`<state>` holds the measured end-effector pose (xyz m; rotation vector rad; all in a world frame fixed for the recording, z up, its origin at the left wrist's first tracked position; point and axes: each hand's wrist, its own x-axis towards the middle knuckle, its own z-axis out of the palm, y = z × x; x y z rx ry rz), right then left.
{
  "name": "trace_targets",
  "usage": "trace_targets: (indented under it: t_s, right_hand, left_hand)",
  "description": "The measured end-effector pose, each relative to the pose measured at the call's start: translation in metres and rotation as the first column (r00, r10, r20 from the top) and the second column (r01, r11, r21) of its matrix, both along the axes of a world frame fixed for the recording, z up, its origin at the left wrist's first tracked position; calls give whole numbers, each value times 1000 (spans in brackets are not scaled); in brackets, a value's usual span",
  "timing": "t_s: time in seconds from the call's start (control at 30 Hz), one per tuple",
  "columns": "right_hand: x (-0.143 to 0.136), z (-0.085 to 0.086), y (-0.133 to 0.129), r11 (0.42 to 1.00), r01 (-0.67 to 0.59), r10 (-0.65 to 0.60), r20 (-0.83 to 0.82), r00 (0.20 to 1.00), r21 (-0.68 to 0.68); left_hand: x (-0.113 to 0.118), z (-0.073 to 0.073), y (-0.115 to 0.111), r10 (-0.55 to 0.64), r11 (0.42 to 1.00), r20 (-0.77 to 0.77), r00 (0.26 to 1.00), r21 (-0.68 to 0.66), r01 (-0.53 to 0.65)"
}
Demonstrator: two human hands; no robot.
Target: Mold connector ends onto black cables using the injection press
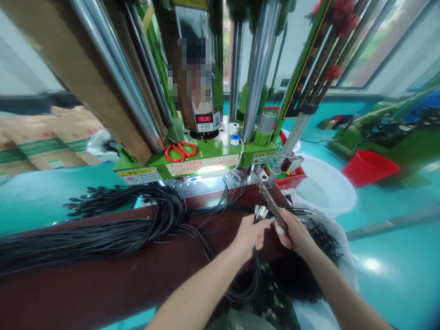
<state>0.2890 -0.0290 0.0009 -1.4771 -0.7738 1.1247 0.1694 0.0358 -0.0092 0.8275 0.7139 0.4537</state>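
The green machine (192,169) is the biggest thing here, and the brown table (68,291) runs along its near side. On the table, a thick bundle of black cables (113,231) lies in front of the machine and trails off to its left, its bend near the machine's front edge. A wide white tub (326,185) sits on the floor to the machine's right, and a red bucket (367,169) stands further right, beyond the tub

Smaller than these is a dark metal bar (270,199), close to the machine's front right corner. Its long axis slants away from the person and leftward, from the right hand (294,231) up to that corner; whether the far end touches the machine, I cannot tell. The right hand is the nearer one to the bar, its fingers clamped around the near end

The left hand (247,236) is in front of the machine, just left of the bar, fingers closed on a few thin leads (256,266) that hang down below it. Its fingertips point toward the bar, but any contact is unclear. Red-handled scissors (181,151) lie on the machine's ledge. Smallest are the silvery connectors (261,212), sticking up from the left hand's grip, between the machine and the fingers, just left of the bar
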Motion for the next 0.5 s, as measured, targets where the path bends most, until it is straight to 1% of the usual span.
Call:
trace_targets:
  t_s: [0.07,0.13,0.23,0.37,0.5]
  right_hand:
    - [-3,-4,2,999,35,-35,16,999,41]
    - [-2,-6,3,998,40,-41,29,999,53]
    - [0,-7,2,998,43,-45,36,998,46]
    - [0,-9,1,999,28,-29,39,999,41]
    - [-5,-10,2,999,51,-51,134,990,4]
  left_hand:
    - [2,0,-1,-16,999,-48,999,31,18]
    - [4,0,-2,-33,998,-87,996,56,38]
    - [6,0,-2,-44,996,-118,992,69,52]
    - [6,-2,-2,-28,994,-129,991,104,41]
    - [4,-4,-5,3,986,-160,987,167,24]
